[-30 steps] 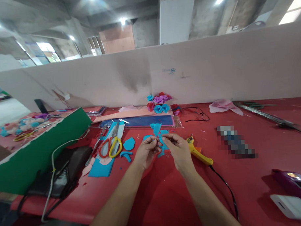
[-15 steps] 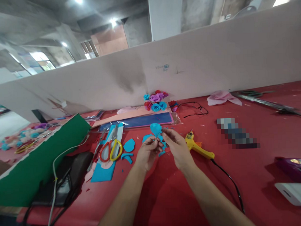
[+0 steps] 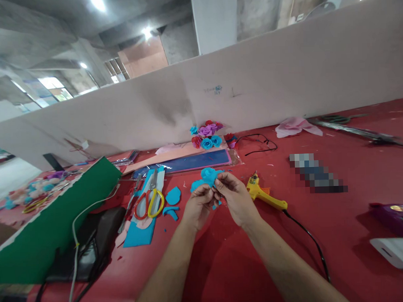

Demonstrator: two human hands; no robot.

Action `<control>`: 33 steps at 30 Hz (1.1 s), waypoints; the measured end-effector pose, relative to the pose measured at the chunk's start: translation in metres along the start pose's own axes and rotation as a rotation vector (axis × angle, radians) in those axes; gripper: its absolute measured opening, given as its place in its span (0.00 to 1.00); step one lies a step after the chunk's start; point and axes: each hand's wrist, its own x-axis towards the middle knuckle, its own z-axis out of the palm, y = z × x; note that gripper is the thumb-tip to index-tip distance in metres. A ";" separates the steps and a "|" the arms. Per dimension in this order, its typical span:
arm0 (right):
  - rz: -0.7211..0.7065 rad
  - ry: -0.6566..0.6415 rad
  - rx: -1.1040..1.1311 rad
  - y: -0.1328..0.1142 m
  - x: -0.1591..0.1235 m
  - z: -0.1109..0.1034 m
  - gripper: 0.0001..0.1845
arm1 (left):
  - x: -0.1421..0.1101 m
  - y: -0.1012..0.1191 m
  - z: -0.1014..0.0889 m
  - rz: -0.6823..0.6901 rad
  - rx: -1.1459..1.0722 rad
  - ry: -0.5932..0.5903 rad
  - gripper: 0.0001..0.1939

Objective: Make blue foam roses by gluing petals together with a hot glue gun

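Between my hands, above the red table, is a blue paper flower (image 3: 209,174) with curved petals. My left hand (image 3: 199,204) pinches it low down, near its base. The fingers of my right hand (image 3: 235,196) are closed on its right side. Beyond and below my hands lie loose blue petal pieces, partly hidden by my fingers. A yellow glue gun (image 3: 267,197) rests just right of my right hand. To the left are a cut blue petal (image 3: 173,195), a curled blue scrap (image 3: 171,212) and scissors (image 3: 149,205) with red and yellow handles.
A bunch of paper roses (image 3: 206,135) stands at the back by the pale partition (image 3: 268,78). A green board (image 3: 58,222) and dark bag (image 3: 101,229) are at left. The glue gun's black cord (image 3: 310,242) runs toward me. A white charger (image 3: 395,252) sits far right.
My right fingers have brought another petal against the blue one, so the piece looks fuller and more rounded. The view has shifted slightly; the tools on the table stay put.
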 end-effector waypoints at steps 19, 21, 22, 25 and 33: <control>-0.139 0.068 -0.215 0.001 -0.005 0.003 0.06 | 0.001 0.000 0.001 0.157 0.123 0.103 0.08; -0.166 0.039 -0.281 0.000 -0.006 0.003 0.07 | 0.001 0.001 0.000 0.162 0.117 0.104 0.08; -0.171 0.021 -0.312 0.000 -0.006 0.002 0.08 | 0.001 0.001 0.000 0.159 0.118 0.102 0.07; -0.174 -0.016 -0.363 0.000 -0.006 0.000 0.10 | 0.000 0.002 0.000 0.149 0.127 0.096 0.07; -0.105 -0.064 -0.359 -0.001 -0.004 -0.002 0.12 | 0.000 0.002 -0.001 0.123 0.152 0.056 0.08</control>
